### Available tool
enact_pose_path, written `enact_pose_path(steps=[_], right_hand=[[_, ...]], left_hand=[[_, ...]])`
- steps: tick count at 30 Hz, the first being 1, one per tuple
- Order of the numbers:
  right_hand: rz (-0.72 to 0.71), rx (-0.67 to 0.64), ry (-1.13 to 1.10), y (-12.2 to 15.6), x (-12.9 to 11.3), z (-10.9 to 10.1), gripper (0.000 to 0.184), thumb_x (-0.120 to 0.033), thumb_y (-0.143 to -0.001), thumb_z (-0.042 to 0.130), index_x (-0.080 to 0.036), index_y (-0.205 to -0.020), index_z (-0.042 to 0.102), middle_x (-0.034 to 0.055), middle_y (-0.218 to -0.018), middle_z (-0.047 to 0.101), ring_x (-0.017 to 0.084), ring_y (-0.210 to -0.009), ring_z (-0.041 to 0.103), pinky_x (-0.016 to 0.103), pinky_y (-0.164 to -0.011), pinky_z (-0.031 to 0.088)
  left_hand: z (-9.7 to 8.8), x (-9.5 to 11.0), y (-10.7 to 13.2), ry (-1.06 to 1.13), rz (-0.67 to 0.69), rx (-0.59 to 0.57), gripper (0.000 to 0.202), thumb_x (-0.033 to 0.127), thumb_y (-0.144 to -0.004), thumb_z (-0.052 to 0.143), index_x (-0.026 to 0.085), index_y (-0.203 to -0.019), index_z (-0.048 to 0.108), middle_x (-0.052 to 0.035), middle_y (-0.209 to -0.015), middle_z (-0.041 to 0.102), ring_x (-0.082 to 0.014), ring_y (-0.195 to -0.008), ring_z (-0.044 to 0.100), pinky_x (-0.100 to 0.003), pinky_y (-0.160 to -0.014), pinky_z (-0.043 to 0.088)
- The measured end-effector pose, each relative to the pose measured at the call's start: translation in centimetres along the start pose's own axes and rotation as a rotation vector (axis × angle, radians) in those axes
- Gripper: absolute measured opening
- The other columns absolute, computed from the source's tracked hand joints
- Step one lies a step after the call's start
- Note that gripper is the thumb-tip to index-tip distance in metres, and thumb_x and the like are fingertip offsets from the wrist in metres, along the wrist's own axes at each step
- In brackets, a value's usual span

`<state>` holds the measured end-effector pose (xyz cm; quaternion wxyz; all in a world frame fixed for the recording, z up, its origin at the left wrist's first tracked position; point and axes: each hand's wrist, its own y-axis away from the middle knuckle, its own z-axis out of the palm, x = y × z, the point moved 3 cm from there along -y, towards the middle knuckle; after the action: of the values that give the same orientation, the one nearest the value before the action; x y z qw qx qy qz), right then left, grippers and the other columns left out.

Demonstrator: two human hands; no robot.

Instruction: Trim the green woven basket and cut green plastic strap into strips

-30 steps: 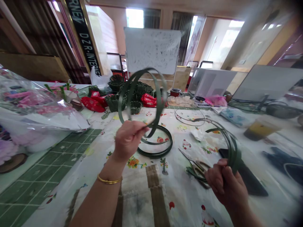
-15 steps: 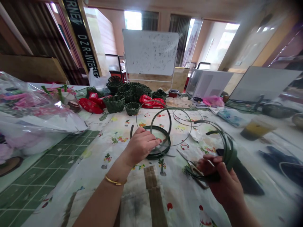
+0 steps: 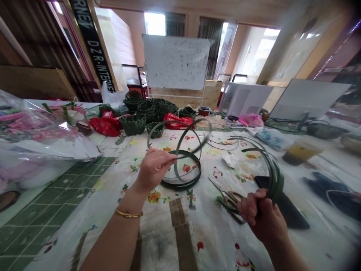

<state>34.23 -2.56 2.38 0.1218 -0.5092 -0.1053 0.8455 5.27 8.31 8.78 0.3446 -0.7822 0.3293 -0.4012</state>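
My left hand [image 3: 155,165] pinches a thin green strip [image 3: 184,134] that curls in loose loops above the table. Below those loops lies a coil of dark green strip [image 3: 180,187] on the patterned cloth. My right hand [image 3: 263,212] is closed around a bundle of curved green strips [image 3: 275,180], whose free ends arc up and to the left. A pair of scissors [image 3: 222,192] rests on the cloth just left of my right hand, its handles partly covered by strip ends. A dark flat phone-like object [image 3: 295,212] lies behind and right of that hand.
Several dark green woven baskets [image 3: 132,125] and red packets [image 3: 178,121] stand at the back. Clear plastic wrap with pink items [image 3: 47,131] fills the left side. To the right are a cup of yellowish liquid [image 3: 301,152] and a blue-white packet [image 3: 272,139].
My left hand has moved left and up, now drawing the strip's loops off the coil. My right hand has closed more tightly round its bundle and raised it slightly.
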Motion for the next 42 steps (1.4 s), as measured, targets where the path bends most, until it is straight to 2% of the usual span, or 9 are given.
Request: enact_pose_path(steps=[7,12,18,25,27,31,34,38,42], right_hand=[[0.011,-0.006,-0.030,0.0,0.3,-0.6,0.016,-0.045,-0.085,0.066,-0.031,-0.090,0.062,-0.0090,-0.048,0.049,0.007,-0.032,0.034,0.023,-0.038,0.033],[0.031,-0.023,-0.045,0.0,0.6,0.0,0.016,-0.044,-0.084,0.068,-0.030,-0.089,0.063,-0.0083,-0.049,0.052,0.007,-0.034,0.037,0.023,-0.041,0.034],[0.040,-0.025,-0.050,0.1,1.1,-0.2,0.016,-0.044,-0.083,0.069,-0.030,-0.089,0.064,-0.0080,-0.048,0.053,0.007,-0.036,0.039,0.024,-0.042,0.035],[0.046,-0.045,-0.068,0.2,1.2,-0.3,0.014,-0.041,-0.084,0.068,-0.030,-0.092,0.064,-0.0076,-0.050,0.055,0.006,-0.036,0.041,0.024,-0.043,0.034],[0.053,-0.045,-0.080,0.2,1.1,-0.1,0.014,-0.041,-0.084,0.069,-0.030,-0.092,0.064,-0.0075,-0.051,0.056,0.006,-0.037,0.042,0.024,-0.044,0.034],[0.086,-0.009,-0.081,0.3,1.0,0.2,0.016,-0.042,-0.082,0.071,-0.030,-0.090,0.064,-0.0076,-0.050,0.058,0.007,-0.038,0.044,0.025,-0.046,0.035],[0.096,0.007,-0.071,0.4,0.8,0.3,0.017,-0.043,-0.081,0.072,-0.030,-0.088,0.064,-0.0076,-0.049,0.058,0.008,-0.037,0.044,0.026,-0.046,0.035],[0.094,0.008,-0.074,0.5,0.7,0.3,0.016,-0.042,-0.081,0.072,-0.030,-0.088,0.065,-0.0071,-0.050,0.059,0.008,-0.038,0.045,0.026,-0.047,0.036],[0.102,-0.006,-0.087,0.7,0.8,0.3,0.015,-0.041,-0.082,0.071,-0.029,-0.089,0.065,-0.0065,-0.050,0.059,0.008,-0.039,0.046,0.025,-0.047,0.036]], left_hand=[[-4.5,-3.7,-0.3,0.433,-0.351,0.694,0.011,0.015,-0.064,0.077,0.019,-0.073,0.071,0.0028,-0.063,0.066,-0.0081,-0.049,0.050,-0.023,-0.050,0.040],[-7.6,-5.1,0.2,0.239,-0.311,0.813,0.011,0.024,-0.069,0.076,0.022,-0.079,0.073,0.0019,-0.068,0.067,-0.0115,-0.056,0.054,-0.026,-0.057,0.045],[-8.1,-7.1,1.0,-0.577,-0.288,0.241,0.023,0.034,-0.085,0.057,0.019,-0.090,0.073,-0.0066,-0.084,0.072,-0.0240,-0.084,0.066,-0.038,-0.085,0.047],[-4.7,-8.4,1.6,-0.651,-0.413,-0.111,0.033,0.021,-0.084,0.052,0.018,-0.114,0.066,-0.0166,-0.134,0.056,-0.0357,-0.126,0.047,-0.065,-0.109,0.016],[-3.0,-7.6,1.4,-0.597,-0.410,-0.216,0.036,0.024,-0.085,0.053,0.017,-0.119,0.063,-0.0170,-0.139,0.051,-0.0351,-0.130,0.043,-0.061,-0.110,0.021],[2.5,-4.8,2.0,-0.364,-0.344,-0.587,0.023,0.029,-0.088,0.054,0.022,-0.104,0.069,-0.0035,-0.105,0.072,-0.0169,-0.095,0.066,-0.027,-0.086,0.051],[6.8,-3.0,3.6,-0.254,-0.288,-0.820,0.017,0.035,-0.083,0.064,0.021,-0.092,0.070,-0.0009,-0.093,0.072,-0.0147,-0.086,0.066,-0.026,-0.078,0.053],[9.3,-2.6,5.1,-0.256,-0.291,-0.892,0.024,0.034,-0.092,0.056,0.012,-0.100,0.063,-0.0055,-0.095,0.066,-0.0160,-0.083,0.064,-0.036,-0.075,0.055],[8.3,-2.5,4.2,-0.244,-0.283,-0.710,0.014,0.025,-0.090,0.056,0.013,-0.086,0.062,-0.0033,-0.084,0.063,-0.0142,-0.074,0.061,-0.032,-0.071,0.053]])
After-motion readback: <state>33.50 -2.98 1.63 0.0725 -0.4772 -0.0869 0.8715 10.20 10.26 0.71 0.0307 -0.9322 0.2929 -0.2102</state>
